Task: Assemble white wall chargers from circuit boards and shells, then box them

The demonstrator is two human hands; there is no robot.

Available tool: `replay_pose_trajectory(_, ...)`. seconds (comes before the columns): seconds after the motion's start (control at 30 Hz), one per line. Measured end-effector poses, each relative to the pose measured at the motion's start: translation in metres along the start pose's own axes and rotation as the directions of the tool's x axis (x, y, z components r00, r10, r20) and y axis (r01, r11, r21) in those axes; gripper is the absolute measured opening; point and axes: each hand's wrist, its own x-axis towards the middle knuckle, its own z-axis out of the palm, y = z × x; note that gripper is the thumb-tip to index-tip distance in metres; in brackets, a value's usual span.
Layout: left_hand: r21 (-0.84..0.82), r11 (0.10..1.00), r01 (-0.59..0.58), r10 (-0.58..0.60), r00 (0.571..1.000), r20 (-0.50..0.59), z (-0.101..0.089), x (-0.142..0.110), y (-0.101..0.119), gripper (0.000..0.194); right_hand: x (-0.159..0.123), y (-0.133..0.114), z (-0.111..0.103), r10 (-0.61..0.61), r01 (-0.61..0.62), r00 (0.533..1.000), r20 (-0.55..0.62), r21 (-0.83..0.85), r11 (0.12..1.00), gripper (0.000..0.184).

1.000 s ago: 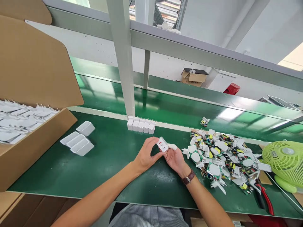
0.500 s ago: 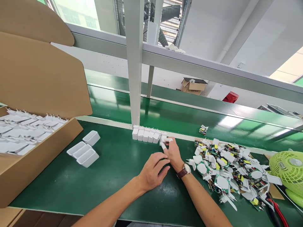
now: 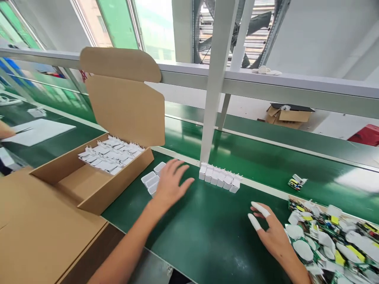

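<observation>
My left hand (image 3: pixel 171 181) hovers over the green bench with fingers spread and nothing in it. It partly covers a small group of white open plastic casings (image 3: pixel 152 180). My right hand (image 3: pixel 271 227) is open and empty, with white covers on two fingertips, between the casing row and the heap. Against the back edge of the bench stands a row of white boxy adapter housings (image 3: pixel 219 176) with small prongs on top. To the right lies a heap of circuit boards with white plastic parts (image 3: pixel 322 232).
An open cardboard box (image 3: pixel 118 197) at left holds rows of white housings (image 3: pixel 111 154). A metal post (image 3: pixel 211 98) rises behind the bench. One loose circuit board (image 3: pixel 297 182) lies beyond the heap. Another person's hand (image 3: pixel 6 130) shows at the far left.
The view has swung left. My right hand has let go of the housing at the row's right end and drawn back. My left hand has moved left to the open casings.
</observation>
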Motion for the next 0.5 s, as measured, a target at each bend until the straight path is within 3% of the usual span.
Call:
replay_pose_trajectory(0.07,0.169,0.957,0.237,-0.259,0.958,0.121,-0.013,-0.002,-0.048,0.048,-0.01,0.002,-0.012,0.017,-0.016,1.0,0.012,-0.01,1.0,0.038)
replay_pose_trajectory(0.13,0.258,0.885,0.389,-0.455,0.841,0.292,-0.022,-0.006,-0.081,0.054,-0.015,0.0,-0.021,0.007,-0.007,1.0,0.002,-0.013,1.0,0.036)
replay_pose_trajectory(0.2,0.285,0.841,0.46,-0.541,0.731,0.416,-0.026,-0.008,-0.093,0.058,-0.017,-0.008,-0.026,-0.055,0.055,0.998,-0.013,-0.005,0.998,0.035)
replay_pose_trajectory(0.27,0.312,0.812,0.493,-0.583,0.671,0.458,-0.024,-0.006,-0.085,0.062,-0.016,-0.021,-0.03,-0.15,0.15,0.988,-0.026,-0.002,0.989,0.034)
replay_pose_trajectory(0.4,0.384,0.742,0.549,-0.67,0.608,0.427,-0.01,0.005,-0.044,0.065,-0.004,-0.04,-0.048,-0.247,0.247,0.969,0.016,-0.099,0.964,0.037)
replay_pose_trajectory(0.5,0.417,0.716,0.56,-0.697,0.596,0.398,0.004,0.012,-0.026,0.063,0.018,-0.038,-0.079,-0.285,0.282,0.958,0.029,-0.273,0.92,0.039)
